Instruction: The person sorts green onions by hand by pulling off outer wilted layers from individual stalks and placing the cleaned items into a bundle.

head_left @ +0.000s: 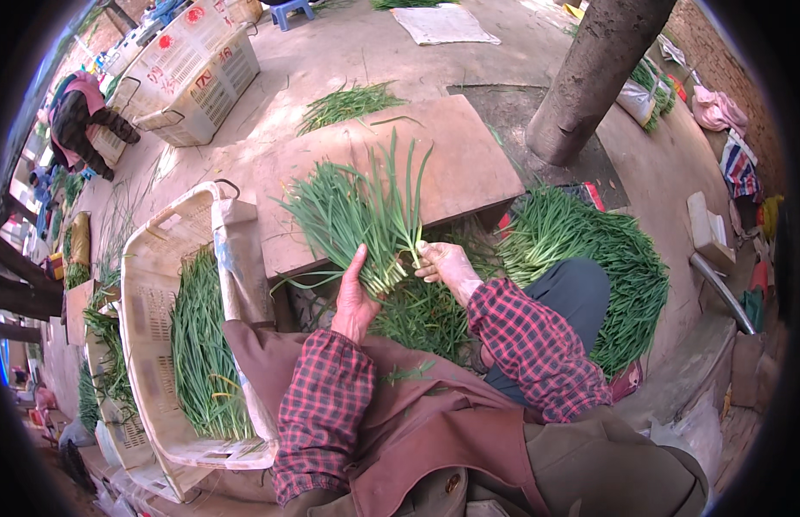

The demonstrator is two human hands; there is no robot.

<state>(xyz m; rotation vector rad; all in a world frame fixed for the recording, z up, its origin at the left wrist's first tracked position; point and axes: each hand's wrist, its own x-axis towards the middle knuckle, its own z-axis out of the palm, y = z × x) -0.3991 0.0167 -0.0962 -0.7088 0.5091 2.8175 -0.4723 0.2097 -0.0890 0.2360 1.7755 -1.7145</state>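
My left hand (pixel 353 297) is closed round the white stem ends of a bunch of green chives (pixel 340 211), its thumb along the near side and its fingers partly hidden. The leaves fan out away from me over a low brown board table (pixel 469 155). Just right of the bunch, my right hand (pixel 447 265) pinches a few chive stalks (pixel 407 220) by their pale ends, tips pointing up and away. Beneath both hands, loose chives (pixel 426 314) lie in a heap by the table's near edge.
At my left stands a white plastic crate (pixel 142 345) holding chives (pixel 198 345). A big chive pile (pixel 624 267) lies beside my right knee. Beyond the table are a tree trunk (pixel 589 77) and loose chives (pixel 348 105). A person (pixel 77 121) bends near stacked crates (pixel 193 86) far left.
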